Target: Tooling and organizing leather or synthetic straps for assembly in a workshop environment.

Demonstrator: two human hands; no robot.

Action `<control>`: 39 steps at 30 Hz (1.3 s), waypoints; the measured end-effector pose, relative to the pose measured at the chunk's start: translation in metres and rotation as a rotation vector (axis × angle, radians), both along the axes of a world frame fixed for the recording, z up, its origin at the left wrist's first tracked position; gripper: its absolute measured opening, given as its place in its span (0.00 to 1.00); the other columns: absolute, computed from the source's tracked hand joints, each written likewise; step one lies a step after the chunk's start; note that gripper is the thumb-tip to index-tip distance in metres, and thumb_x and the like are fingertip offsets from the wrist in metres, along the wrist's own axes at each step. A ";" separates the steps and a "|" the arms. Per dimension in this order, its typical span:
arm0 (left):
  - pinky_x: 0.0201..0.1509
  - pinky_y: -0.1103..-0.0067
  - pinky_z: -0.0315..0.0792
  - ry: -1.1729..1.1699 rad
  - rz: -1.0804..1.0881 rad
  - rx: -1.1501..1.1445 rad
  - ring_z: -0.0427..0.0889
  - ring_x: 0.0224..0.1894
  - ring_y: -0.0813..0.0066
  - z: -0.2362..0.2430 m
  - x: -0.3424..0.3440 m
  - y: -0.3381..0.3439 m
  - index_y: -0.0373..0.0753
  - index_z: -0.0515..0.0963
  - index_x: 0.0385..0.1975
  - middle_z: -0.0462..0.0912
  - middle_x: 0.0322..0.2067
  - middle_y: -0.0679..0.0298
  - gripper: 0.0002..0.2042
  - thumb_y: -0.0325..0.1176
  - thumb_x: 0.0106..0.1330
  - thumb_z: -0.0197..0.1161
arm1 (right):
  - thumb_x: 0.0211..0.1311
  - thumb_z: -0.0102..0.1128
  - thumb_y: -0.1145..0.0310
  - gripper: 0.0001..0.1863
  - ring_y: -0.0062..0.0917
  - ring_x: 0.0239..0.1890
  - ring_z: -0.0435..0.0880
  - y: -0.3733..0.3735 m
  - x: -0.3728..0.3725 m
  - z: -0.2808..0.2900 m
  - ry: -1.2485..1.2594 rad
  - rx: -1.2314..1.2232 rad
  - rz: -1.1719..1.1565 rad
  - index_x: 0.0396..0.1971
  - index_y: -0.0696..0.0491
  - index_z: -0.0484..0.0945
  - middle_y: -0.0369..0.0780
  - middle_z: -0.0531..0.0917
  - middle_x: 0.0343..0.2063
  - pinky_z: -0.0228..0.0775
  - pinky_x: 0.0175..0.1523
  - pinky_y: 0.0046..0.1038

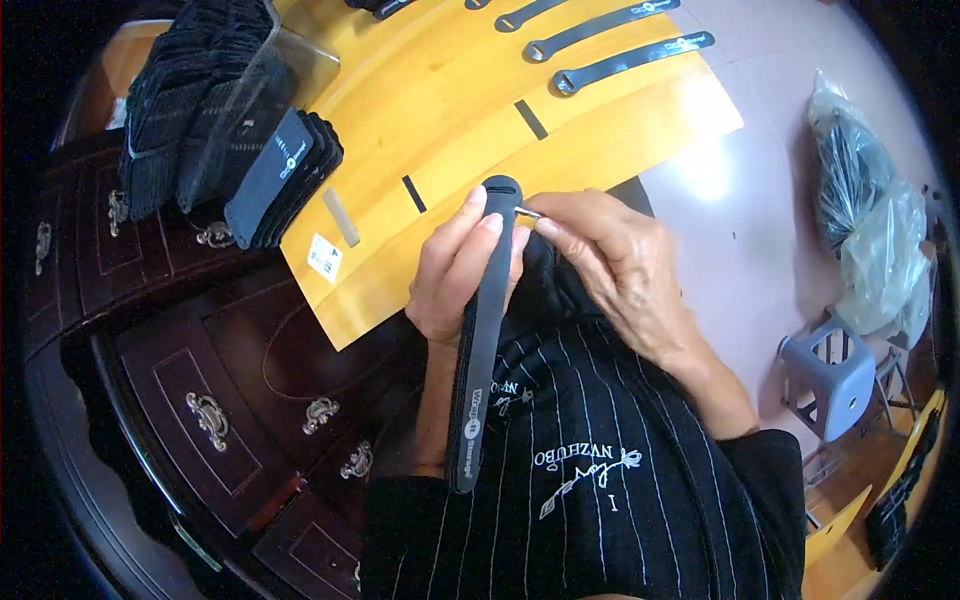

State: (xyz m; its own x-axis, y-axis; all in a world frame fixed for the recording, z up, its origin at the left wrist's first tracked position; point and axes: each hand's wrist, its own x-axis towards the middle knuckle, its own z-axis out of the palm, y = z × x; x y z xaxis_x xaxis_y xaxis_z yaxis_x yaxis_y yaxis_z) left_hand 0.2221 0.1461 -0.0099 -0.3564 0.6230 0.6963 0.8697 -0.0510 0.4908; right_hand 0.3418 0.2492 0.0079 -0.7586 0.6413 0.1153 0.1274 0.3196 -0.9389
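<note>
Strap (482,340) clamped in left hand (455,270); right hand (610,260) pinches metal piece (527,212) at its slot; finished straps (610,45) lie beyond.

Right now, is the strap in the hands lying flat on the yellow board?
No: the left hand holds the black strap up over the lap, only its top end reaching the yellow board.
</note>
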 end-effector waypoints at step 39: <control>0.35 0.80 0.76 -1.231 -0.440 0.275 0.79 0.30 0.71 -0.005 -0.009 0.001 0.33 0.68 0.40 0.75 0.39 0.50 0.10 0.23 0.62 0.58 | 0.61 0.59 0.68 0.10 0.19 0.23 0.77 0.022 0.005 0.004 0.098 -0.160 0.173 0.40 0.54 0.81 0.36 0.82 0.23 0.68 0.29 0.21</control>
